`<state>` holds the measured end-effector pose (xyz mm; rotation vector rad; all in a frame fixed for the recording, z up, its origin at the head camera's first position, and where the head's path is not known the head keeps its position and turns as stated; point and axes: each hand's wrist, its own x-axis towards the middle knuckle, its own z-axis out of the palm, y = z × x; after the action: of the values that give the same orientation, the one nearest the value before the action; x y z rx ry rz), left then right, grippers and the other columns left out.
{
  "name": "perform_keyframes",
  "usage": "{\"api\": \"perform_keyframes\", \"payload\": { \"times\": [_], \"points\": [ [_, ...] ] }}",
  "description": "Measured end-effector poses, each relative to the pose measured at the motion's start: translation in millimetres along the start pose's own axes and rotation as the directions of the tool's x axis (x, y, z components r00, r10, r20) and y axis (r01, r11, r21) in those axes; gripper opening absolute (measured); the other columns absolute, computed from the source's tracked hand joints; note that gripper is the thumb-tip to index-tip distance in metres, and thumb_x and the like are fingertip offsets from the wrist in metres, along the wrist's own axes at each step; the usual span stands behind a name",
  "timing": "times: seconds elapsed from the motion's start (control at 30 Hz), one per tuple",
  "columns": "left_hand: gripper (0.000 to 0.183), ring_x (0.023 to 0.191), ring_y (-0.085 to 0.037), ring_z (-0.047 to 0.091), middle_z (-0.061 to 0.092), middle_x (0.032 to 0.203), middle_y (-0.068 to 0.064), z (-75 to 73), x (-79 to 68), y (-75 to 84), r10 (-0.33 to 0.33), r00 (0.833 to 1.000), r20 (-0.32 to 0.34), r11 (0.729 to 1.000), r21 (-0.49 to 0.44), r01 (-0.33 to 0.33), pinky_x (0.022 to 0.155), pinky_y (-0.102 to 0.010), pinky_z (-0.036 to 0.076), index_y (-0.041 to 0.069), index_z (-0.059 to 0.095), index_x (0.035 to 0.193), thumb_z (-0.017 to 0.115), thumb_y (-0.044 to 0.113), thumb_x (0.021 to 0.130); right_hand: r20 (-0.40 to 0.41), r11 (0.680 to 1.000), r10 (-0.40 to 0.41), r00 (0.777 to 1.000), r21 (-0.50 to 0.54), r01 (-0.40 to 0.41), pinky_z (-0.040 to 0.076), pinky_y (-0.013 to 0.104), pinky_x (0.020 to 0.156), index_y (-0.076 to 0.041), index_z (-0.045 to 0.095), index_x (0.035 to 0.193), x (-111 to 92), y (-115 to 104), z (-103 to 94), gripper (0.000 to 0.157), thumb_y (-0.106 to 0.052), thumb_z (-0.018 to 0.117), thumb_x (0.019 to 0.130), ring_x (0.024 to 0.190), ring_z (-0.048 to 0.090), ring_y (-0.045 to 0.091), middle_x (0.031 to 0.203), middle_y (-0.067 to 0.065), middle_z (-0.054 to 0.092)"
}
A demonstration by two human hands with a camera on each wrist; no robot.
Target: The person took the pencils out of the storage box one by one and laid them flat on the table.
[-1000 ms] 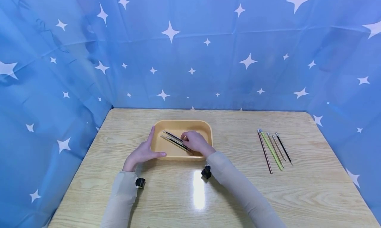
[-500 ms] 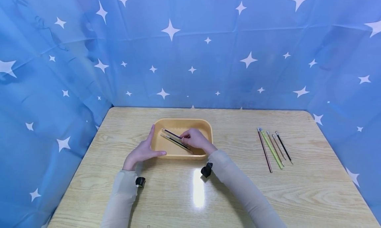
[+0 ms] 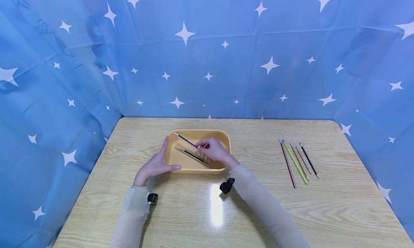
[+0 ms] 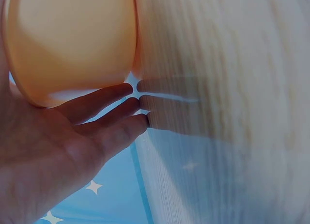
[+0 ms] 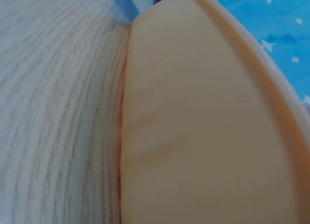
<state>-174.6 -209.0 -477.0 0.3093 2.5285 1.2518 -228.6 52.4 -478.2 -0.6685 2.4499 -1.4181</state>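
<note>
"Since half a second ago, the dark pencil (image 3: 185, 139) we pinch in our right grip (image 3: 215, 150) swings its eraser end farther away, over the tray (image 3: 197, 171)."

"And our left grip (image 3: 157, 163)?"

"Fingers straight, spread at the tray's left end. The loose pencils (image 3: 194, 156) lie in the tray, left of and below our right grip; the desk pencils (image 3: 295, 162) rest on the desk (image 3: 252, 151), well to its right."

"What could go wrong?"

"If our pinch is slack, we judge, the dark pencil could pivot and drop; held low, its hidden end could nudge the loose pencils."

"Any writing?"

"No brand or label we can read."
</note>
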Motion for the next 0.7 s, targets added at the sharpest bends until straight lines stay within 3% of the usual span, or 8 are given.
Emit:
{"api": "perform_keyframes", "payload": {
  "times": [0.3, 0.5, 0.7],
  "points": [
    [0.127, 0.135, -0.049, 0.027, 0.014, 0.153, -0.031, 0.5, -1.1, 0.1, -0.007, 1.000, 0.003, 1.000, 0.012, 0.007, 0.108, -0.058, 0.025, 0.018, -0.016, 0.153, 0.081, 0.044, 0.076, -0.016, 0.998, -0.035, 0.999, 0.049, 0.035, 0.051, 0.029, 0.070, 0.001, 0.070, 0.113, -11, -11, -10.6, 0.023, -0.010, 0.062, 0.094, 0.082, 0.060, 0.019, 0.095, 0.006, 0.068],
    [0.127, 0.134, -0.049, 0.027, 0.014, 0.153, -0.031, 0.1, -1.8, 1.1, -0.006, 1.000, 0.003, 1.000, 0.008, 0.006, 0.108, -0.058, 0.025, 0.016, -0.015, 0.154, 0.081, 0.043, 0.076, -0.043, 0.994, -0.030, 0.999, 0.099, 0.034, 0.050, 0.030, 0.069, 0.003, 0.069, 0.114, -23, -17, -17.0, 0.023, -0.009, 0.062, 0.095, 0.082, 0.059, 0.019, 0.096, 0.006, 0.067],
    [0.126, 0.135, -0.049, 0.026, 0.010, 0.155, -0.030, -0.6, -0.9, 2.2, 0.014, 1.000, 0.007, 1.000, 0.000, -0.014, 0.108, -0.057, 0.024, 0.015, -0.015, 0.153, 0.081, 0.042, 0.076, -0.090, 0.996, -0.023, 0.996, 0.079, 0.030, 0.050, 0.030, 0.069, 0.000, 0.069, 0.114, -37, -18, -27.8, 0.022, -0.008, 0.062, 0.095, 0.084, 0.060, 0.020, 0.100, 0.007, 0.067]
  ]
}}
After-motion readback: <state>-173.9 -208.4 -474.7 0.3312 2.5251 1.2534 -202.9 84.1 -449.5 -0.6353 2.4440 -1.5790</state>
